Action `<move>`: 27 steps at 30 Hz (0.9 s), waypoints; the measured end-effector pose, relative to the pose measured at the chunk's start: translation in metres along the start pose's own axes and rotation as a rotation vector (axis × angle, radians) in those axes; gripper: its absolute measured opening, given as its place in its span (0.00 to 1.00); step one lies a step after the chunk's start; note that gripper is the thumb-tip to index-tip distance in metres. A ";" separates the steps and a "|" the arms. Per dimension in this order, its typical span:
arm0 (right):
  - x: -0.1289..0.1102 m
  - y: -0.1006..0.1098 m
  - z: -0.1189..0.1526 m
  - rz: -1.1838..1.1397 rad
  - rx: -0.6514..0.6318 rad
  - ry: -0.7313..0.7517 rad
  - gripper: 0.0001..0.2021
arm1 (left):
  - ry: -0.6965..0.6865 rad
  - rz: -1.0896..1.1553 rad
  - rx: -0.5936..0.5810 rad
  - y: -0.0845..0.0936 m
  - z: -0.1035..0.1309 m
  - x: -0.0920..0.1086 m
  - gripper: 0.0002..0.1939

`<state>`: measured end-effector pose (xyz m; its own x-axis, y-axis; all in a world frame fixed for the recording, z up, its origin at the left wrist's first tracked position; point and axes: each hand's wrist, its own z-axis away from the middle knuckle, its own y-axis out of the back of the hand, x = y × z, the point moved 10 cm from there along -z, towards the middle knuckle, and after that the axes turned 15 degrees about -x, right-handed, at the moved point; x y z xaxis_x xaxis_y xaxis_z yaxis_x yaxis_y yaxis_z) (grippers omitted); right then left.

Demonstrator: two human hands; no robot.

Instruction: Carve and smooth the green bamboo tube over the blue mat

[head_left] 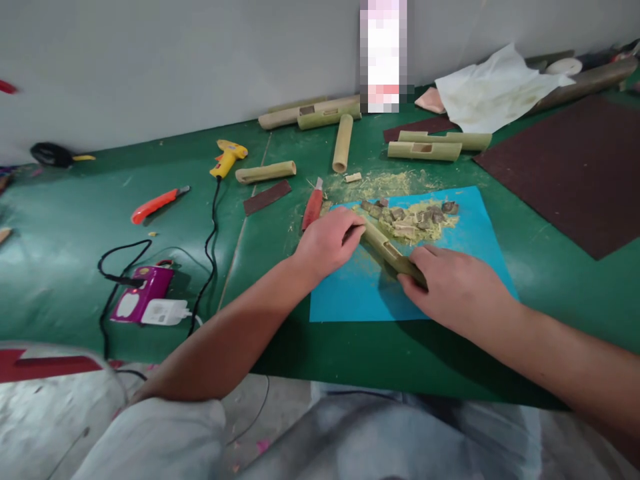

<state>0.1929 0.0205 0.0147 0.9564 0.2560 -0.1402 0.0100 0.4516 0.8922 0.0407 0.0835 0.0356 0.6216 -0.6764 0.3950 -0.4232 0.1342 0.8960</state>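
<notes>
Over a blue sheet (345, 300), I hold a green bamboo tube (383, 245) slantwise between both hands. A rectangular slot is cut into its upper side. My left hand (330, 241) is closed around the far left end, and my right hand (447, 280) grips the near right end. Just behind the tube lies a heap of yellow-green shavings (415, 230) mixed with dark brown chunks (397, 213). A red-handled knife (313, 205) rests beside my left hand, its blade pointing away.
More bamboo tubes (425, 151) lie along the back of the green table (280, 267). Leftward are a yellow glue gun (229, 157), an orange cutter (157, 205) and a purple power strip (143, 293) with cords. A dark brown sheet (570, 173) and white paper (500, 90) lie right.
</notes>
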 end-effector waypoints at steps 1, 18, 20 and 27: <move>0.000 0.000 0.000 0.001 0.000 0.001 0.09 | 0.016 0.018 0.000 0.000 0.000 -0.003 0.07; 0.000 -0.001 -0.001 0.002 -0.012 0.008 0.08 | -0.142 0.031 0.079 0.002 0.006 0.027 0.09; -0.001 -0.001 -0.002 0.000 -0.005 0.010 0.09 | -0.129 0.006 0.125 0.005 0.007 0.028 0.11; -0.001 -0.001 -0.002 0.005 -0.031 0.000 0.08 | -0.139 -0.004 0.105 0.001 0.007 0.026 0.09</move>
<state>0.1910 0.0211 0.0132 0.9566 0.2578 -0.1359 -0.0037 0.4769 0.8789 0.0517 0.0616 0.0453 0.5289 -0.7716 0.3534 -0.4920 0.0605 0.8685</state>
